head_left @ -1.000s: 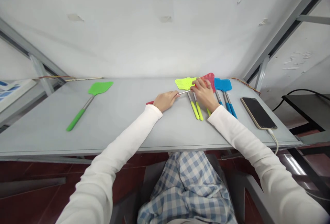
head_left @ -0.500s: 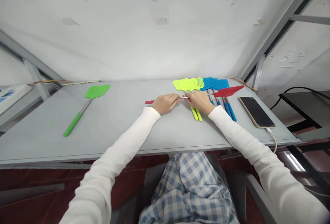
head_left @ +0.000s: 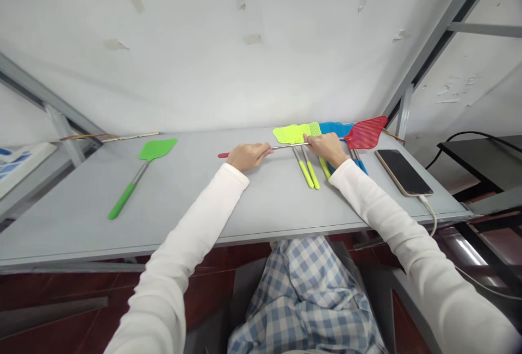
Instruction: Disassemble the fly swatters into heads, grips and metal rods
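Both hands hold a red fly swatter (head_left: 366, 132) stretched out sideways above the grey table (head_left: 196, 202). My left hand (head_left: 246, 155) is closed round its red handle end, which sticks out to the left. Further right, my right hand (head_left: 326, 147) pinches the metal shaft near the red mesh head, which is raised over the blue swatters (head_left: 338, 128). Under the shaft lie yellow swatters (head_left: 294, 134), handles pointing toward me.
A green fly swatter (head_left: 142, 166) lies alone on the table's left. A phone (head_left: 403, 171) with a white cable rests at the right end. Metal frame posts stand at both sides, a white wall behind. Checked cloth covers my lap below the table edge.
The red swatter was pulled out longer and swung round; its head went from beside the yellow ones to the right, now raised flat-on near the phone. My left hand slid left.
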A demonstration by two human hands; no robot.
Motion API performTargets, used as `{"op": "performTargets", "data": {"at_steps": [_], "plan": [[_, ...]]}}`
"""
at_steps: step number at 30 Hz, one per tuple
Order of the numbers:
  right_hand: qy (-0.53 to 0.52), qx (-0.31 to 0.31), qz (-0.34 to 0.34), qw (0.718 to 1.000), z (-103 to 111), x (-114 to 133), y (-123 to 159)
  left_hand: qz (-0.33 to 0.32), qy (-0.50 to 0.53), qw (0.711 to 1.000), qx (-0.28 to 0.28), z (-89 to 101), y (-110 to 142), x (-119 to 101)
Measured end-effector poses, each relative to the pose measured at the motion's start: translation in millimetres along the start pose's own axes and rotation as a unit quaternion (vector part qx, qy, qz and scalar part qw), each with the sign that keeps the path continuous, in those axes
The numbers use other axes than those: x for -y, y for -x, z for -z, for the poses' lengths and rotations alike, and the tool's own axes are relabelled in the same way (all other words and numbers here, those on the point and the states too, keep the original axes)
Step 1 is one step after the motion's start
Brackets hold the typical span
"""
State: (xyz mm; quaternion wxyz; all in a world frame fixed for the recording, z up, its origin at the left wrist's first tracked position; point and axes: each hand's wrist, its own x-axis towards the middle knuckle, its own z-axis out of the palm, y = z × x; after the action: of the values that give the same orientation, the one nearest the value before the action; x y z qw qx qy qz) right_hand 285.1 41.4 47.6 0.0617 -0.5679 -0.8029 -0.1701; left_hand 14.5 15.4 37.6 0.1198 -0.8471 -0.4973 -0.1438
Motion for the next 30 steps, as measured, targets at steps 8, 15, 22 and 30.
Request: {"op": "performTargets", "data": {"at_steps": [8, 15, 22, 30], "plan": [[0.019, -0.016, -0.060, 0.998, -15, -38, 5, 0.019, 0.012, 0.999, -0.030, 3.9, 31, 49], [0.006, 0.016, -0.056, 0.998, -9, -23, 7, 0.023, -0.004, 0.998, -0.053, -8.9, 28, 41], [-0.027, 0.058, 0.066, 0.996, 9, 27, 13, -0.025, 0.020, 0.998, -0.055, -12.9, 16, -2], [-0.007, 0.048, 0.034, 0.998, 5, 21, 9, -0.035, 0.006, 0.999, -0.032, -11.6, 11, -1]]}}
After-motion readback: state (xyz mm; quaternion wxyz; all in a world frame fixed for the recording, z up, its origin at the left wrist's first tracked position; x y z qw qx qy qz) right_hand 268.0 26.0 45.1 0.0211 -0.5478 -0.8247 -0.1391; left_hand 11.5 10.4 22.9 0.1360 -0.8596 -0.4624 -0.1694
